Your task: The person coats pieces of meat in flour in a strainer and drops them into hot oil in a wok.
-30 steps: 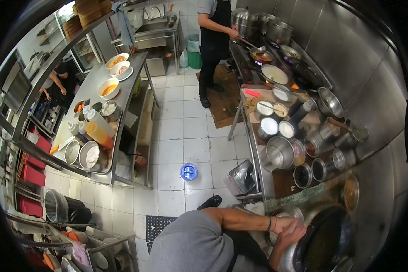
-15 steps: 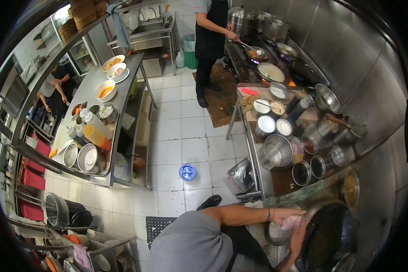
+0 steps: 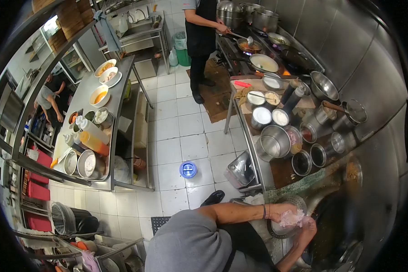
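Note:
My left hand and my right hand meet at the lower right, fingers closed around a pale pink clump. It looks soft and ragged; I cannot tell exactly what it is. Below the hands is a round perforated metal colander, partly covered by them. Just right of my right hand sits a large dark wok with dark liquid inside, its near part blurred.
A metal bowl, several tubs and a black-topped squeeze bottle crowd the side table. A co-worker stirs a pan at the stove. A blue-lidded container stands on the floor. Bowls and bottles line the left counter.
My hands have drawn slightly apart and the pink clump looks looser and more spread. More of the colander shows. The view has shifted a little.

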